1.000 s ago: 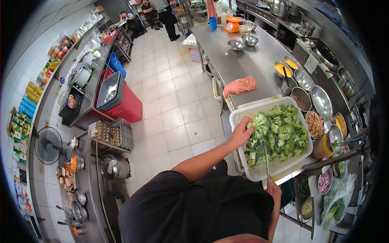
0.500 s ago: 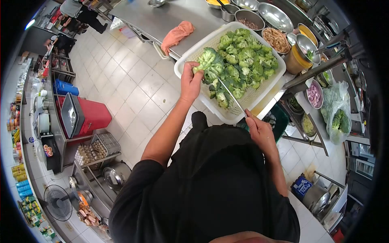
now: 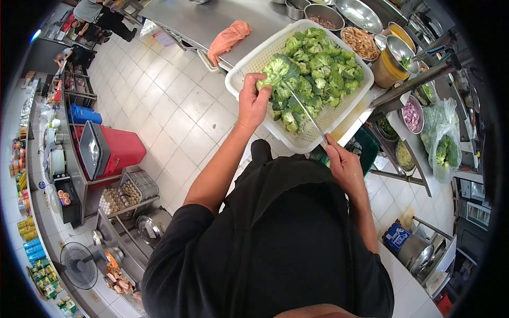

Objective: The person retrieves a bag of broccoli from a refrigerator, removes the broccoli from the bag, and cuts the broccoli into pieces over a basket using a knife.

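My left hand (image 3: 253,103) grips a large broccoli head (image 3: 278,70) by its stem, above the left part of a white perforated basket (image 3: 245,62). In my right hand (image 3: 342,161) is the handle of a knife (image 3: 309,115), at the basket's near edge. The knife's blade points up and left, its tip against the held broccoli. Many cut broccoli florets (image 3: 323,66) fill the far and right parts of the basket. The basket rests at the corner of a steel counter (image 3: 275,21).
An orange cloth (image 3: 229,40) lies left of the basket. Bowls of food, such as shredded meat (image 3: 359,42), stand behind and right. A bagged broccoli (image 3: 445,151) is at the right. A red bin (image 3: 119,151) stands left; a co-worker (image 3: 101,18) is far off.
The view has swung down and to the right. My left hand has turned the broccoli head, and the knife tip has stayed against it.
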### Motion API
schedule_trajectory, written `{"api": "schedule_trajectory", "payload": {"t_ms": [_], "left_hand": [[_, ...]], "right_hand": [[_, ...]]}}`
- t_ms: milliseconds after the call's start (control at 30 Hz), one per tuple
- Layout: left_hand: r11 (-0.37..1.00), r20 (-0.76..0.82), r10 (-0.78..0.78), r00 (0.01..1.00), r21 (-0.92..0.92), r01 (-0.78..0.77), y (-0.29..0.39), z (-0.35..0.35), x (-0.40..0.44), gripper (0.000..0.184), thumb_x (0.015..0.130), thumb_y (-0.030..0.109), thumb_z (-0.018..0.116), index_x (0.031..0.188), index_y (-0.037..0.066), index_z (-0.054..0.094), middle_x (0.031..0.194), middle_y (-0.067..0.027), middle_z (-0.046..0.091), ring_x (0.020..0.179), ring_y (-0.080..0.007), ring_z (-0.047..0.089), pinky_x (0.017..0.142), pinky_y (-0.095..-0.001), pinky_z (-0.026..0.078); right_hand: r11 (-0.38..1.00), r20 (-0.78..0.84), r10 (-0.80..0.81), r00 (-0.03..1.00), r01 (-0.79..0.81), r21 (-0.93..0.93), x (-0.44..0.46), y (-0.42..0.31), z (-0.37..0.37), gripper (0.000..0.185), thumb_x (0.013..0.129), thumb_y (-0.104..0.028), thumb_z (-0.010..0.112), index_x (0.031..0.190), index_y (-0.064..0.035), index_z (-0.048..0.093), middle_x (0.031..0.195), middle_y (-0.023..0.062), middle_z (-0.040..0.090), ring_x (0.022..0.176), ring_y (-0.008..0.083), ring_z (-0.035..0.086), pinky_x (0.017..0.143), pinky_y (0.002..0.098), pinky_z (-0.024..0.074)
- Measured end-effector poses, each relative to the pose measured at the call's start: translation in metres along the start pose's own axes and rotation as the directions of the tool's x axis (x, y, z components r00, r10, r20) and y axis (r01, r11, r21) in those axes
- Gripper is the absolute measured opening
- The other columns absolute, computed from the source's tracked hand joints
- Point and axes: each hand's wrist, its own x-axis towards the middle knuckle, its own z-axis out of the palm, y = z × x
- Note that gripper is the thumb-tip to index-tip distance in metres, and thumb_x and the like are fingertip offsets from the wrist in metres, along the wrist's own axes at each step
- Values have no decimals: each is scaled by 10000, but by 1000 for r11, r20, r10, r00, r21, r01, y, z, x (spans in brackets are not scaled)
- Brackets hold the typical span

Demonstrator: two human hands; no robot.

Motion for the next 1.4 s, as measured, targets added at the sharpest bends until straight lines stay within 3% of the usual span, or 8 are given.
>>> {"api": "schedule_trajectory", "payload": {"t_ms": [133,233,333,633,867,967,1167,1400], "left_hand": [[999,-2,47,999,12,-47,2,-1,-2,209,885,104,621,1067,42,537,685,-11,474,645,-88,428,581,-264,359],[999,19,37,999,19,-37,1,-4,-4,192,883,108,624,1046,41,548,655,-17,487,619,-97,440,573,-272,378],[1000,19,9,1000,21,-9,-2,-2,-7,178,881,115,630,1026,45,557,620,-19,490,593,-101,447,557,-282,389],[990,-8,10,1000,140,-8,-9,-9,-10,205,873,171,651,1027,63,569,585,-53,501,537,-134,463,532,-303,401],[904,34,15,999,426,-28,31,-15,-13,240,866,201,659,1039,56,576,686,-145,604,559,-251,583,564,-372,470],[856,74,34,997,512,-67,29,-22,-14,243,858,195,661,1037,51,581,768,-174,640,621,-319,616,595,-410,488],[793,213,209,954,534,-293,32,-25,-14,246,840,173,673,1031,41,591,844,-185,660,749,-385,631,667,-456,509],[712,319,345,883,523,-468,40,-25,-13,237,810,140,687,1010,44,605,854,-169,651,797,-372,633,694,-453,508]], "right_hand": [[999,34,51,998,-51,1,-4,-3,-3,396,1012,-328,566,1291,-57,643,979,272,677,877,396,698,788,382,534],[997,12,-27,1000,27,-75,-1,8,2,399,1033,-313,537,1320,-51,627,949,215,715,827,243,718,796,329,522],[994,-55,-64,996,58,-95,7,22,19,383,1012,-330,554,1284,-80,655,966,262,686,909,418,683,810,420,534],[941,-72,-130,989,100,-323,15,18,25,428,1019,-356,536,1331,-74,618,941,214,720,859,395,703,790,443,537],[820,315,309,898,-419,390,6,22,1,406,1064,-411,466,841,-84,560,639,0,550,483,42,417,430,239,330],[917,238,309,921,-354,182,0,33,-7,493,1051,-444,480,938,-13,692,644,24,567,550,93,492,540,285,432],[992,65,-6,998,14,-126,-3,5,-10,438,1026,-375,533,1325,-69,624,918,223,712,839,359,711,783,385,538],[982,42,-31,999,39,-187,-6,-3,-17,406,1018,-347,534,1275,-56,655,1034,256,685,970,414,675,853,415,529]]}}
